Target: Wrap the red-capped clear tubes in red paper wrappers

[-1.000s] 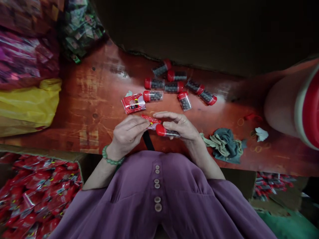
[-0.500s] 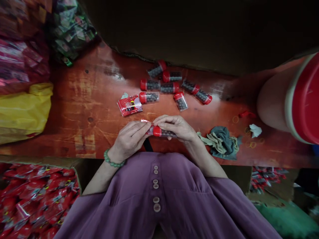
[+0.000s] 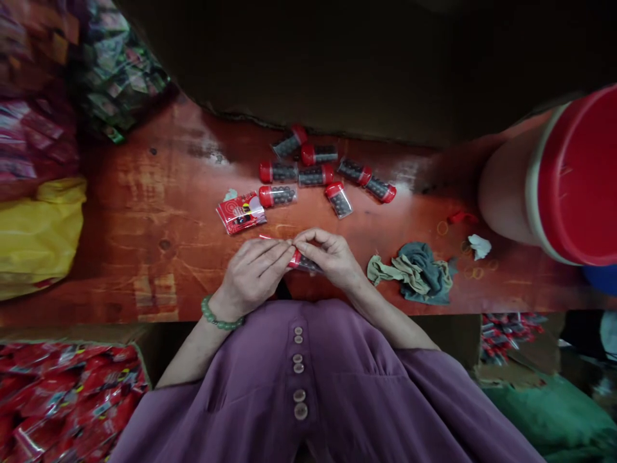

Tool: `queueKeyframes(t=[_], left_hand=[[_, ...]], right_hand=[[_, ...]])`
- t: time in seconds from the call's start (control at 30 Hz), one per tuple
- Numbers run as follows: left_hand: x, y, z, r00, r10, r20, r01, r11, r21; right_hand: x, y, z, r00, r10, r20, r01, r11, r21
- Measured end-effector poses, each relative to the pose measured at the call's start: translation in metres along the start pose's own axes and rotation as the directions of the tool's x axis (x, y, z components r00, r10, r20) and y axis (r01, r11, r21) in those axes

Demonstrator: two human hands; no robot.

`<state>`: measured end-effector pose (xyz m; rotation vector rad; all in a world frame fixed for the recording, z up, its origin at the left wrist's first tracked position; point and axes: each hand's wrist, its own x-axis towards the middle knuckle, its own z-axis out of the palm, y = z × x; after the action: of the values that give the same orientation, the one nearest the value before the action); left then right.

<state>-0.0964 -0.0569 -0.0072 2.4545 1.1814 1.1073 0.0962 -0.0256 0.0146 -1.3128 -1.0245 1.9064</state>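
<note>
My left hand (image 3: 253,270) pinches a small red printed packet (image 3: 276,240) at the near edge of the red-brown table (image 3: 159,212). My right hand (image 3: 330,257) grips a clear vial with a red cap (image 3: 297,260), full of dark beads, pressed against that packet. The two hands touch at the fingertips. Beyond them lie several more red-capped vials (image 3: 318,175) in a loose cluster. A flat red packet (image 3: 240,213) rests to the left of that cluster, beside one vial (image 3: 276,195).
A crumpled grey-green cloth (image 3: 414,273) lies right of my hands, with rubber bands (image 3: 475,270) and a white scrap (image 3: 479,245) beyond. A big red-lidded jar (image 3: 554,180) lies at the far right. A yellow bag (image 3: 38,231) and packet heaps sit left; a box of red packets (image 3: 67,399) stands below.
My hands have closed in together, and the vial has slid further into the packet and under my fingers. The view has shifted, so the table items sit further left.
</note>
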Motion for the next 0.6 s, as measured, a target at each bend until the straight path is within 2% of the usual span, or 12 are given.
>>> queueKeyframes(t=[0.07,0.1,0.13,0.17,0.2,0.23,0.27,0.3,0.37,0.43,0.5,0.6], left_hand=[[0.000,0.004,-0.005,0.989,-0.126,-0.072,0.122,0.991,-0.050],[0.000,0.008,-0.007,0.961,-0.247,-0.126,0.232,0.965,-0.121],[0.000,0.013,-0.008,0.900,-0.402,-0.170,0.357,0.902,-0.244],[0.001,0.019,-0.009,0.802,-0.574,-0.166,0.472,0.778,-0.415],[0.002,0.026,-0.010,0.682,-0.726,-0.093,0.545,0.589,-0.597],[0.005,0.032,-0.010,0.568,-0.822,0.037,0.566,0.358,-0.743],[0.008,0.037,-0.010,0.484,-0.856,0.181,0.545,0.133,-0.828],[0.011,0.041,-0.009,0.433,-0.852,0.296,0.501,-0.045,-0.864],[0.019,0.045,-0.007,0.372,-0.835,0.405,0.427,-0.234,-0.874],[0.025,0.044,-0.005,0.303,-0.861,0.409,0.385,-0.282,-0.879],[0.028,0.040,-0.003,0.233,-0.891,0.389,0.375,-0.287,-0.882],[0.029,0.031,-0.003,0.201,-0.925,0.321,0.378,-0.229,-0.897]], right_hand=[[-0.001,-0.003,0.003,0.993,-0.107,-0.049,0.106,0.994,-0.027],[-0.001,-0.005,0.005,0.979,-0.191,-0.079,0.186,0.980,-0.067],[-0.001,-0.007,0.006,0.954,-0.282,-0.104,0.270,0.956,-0.118],[-0.001,-0.008,0.008,0.921,-0.371,-0.117,0.350,0.921,-0.172],[0.000,-0.009,0.010,0.885,-0.451,-0.117,0.419,0.880,-0.222],[0.000,-0.009,0.012,0.851,-0.515,-0.104,0.475,0.839,-0.267],[0.001,-0.009,0.016,0.822,-0.563,-0.083,0.517,0.800,-0.304],[0.002,-0.007,0.019,0.797,-0.601,-0.059,0.551,0.764,-0.336],[0.004,-0.003,0.026,0.749,-0.663,-0.008,0.608,0.691,-0.392],[0.005,0.000,0.029,0.692,-0.721,0.043,0.669,0.617,-0.415],[0.004,0.000,0.027,0.671,-0.732,0.118,0.705,0.581,-0.407],[0.001,-0.005,0.017,0.746,-0.618,0.250,0.661,0.641,-0.390]])
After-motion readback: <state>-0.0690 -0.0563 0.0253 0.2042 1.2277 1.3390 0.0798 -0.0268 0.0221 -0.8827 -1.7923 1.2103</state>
